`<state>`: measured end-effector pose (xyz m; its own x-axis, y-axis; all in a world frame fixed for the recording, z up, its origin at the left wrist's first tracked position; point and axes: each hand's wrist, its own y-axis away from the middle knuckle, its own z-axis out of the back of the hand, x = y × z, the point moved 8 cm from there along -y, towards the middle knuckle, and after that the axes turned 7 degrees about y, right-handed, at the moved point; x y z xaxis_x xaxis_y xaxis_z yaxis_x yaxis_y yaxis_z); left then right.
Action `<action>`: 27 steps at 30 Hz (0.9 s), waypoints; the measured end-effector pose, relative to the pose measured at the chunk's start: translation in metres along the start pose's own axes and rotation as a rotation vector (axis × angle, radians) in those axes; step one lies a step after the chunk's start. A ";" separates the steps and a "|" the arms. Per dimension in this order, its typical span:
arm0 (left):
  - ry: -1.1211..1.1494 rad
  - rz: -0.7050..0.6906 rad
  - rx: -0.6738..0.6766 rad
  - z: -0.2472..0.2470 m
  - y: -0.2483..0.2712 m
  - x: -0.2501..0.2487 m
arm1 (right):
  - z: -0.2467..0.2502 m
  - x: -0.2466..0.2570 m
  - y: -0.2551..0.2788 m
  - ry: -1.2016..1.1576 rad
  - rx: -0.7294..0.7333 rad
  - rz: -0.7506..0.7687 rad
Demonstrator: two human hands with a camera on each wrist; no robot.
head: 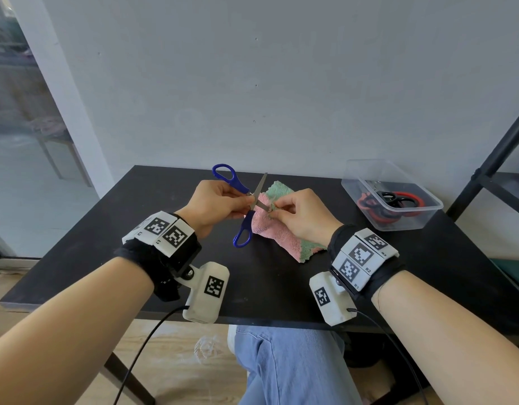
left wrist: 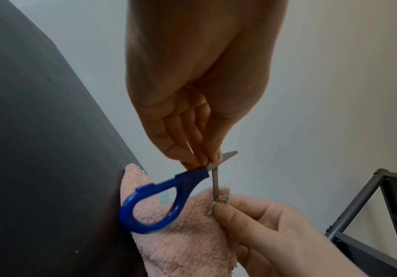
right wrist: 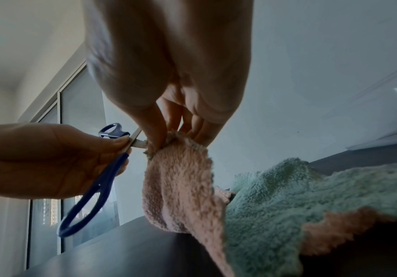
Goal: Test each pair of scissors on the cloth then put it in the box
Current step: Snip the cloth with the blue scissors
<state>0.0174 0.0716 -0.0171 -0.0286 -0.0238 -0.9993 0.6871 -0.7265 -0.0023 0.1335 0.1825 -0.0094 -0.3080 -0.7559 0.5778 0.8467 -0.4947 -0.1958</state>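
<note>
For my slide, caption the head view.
Left hand holds open blue scissors against cloth pinched by right hand.

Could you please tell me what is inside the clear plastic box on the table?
Inside the clear plastic box lie scissors with red and black handles. Their handles overlap, so the exact number is unclear, and the blades are mostly hidden.

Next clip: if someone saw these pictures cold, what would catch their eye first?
Mid-table, the blue-handled scissors stand wide open, pinched near the pivot by the left hand, one blade meeting the lifted edge of the pink and green cloth that the right hand pinches. At the table's far right, a clear plastic box already holds red and black scissors.
</note>
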 end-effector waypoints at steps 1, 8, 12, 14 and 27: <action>0.000 0.000 -0.002 0.000 0.000 0.000 | 0.001 0.001 0.001 0.009 -0.003 -0.002; -0.024 0.012 -0.007 0.002 0.001 0.002 | 0.003 0.006 0.005 0.129 -0.053 0.034; -0.009 0.015 -0.010 0.002 0.002 0.003 | 0.005 0.003 0.004 0.098 -0.078 0.028; 0.014 0.020 -0.008 0.002 0.002 0.002 | 0.007 0.000 0.003 0.024 -0.083 0.003; 0.066 -0.015 0.012 0.001 0.004 -0.007 | 0.012 -0.008 0.003 -0.201 -0.114 -0.137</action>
<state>0.0199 0.0684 -0.0099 0.0095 0.0323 -0.9994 0.6781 -0.7348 -0.0173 0.1436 0.1921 -0.0048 -0.3146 -0.5835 0.7487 0.7453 -0.6403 -0.1858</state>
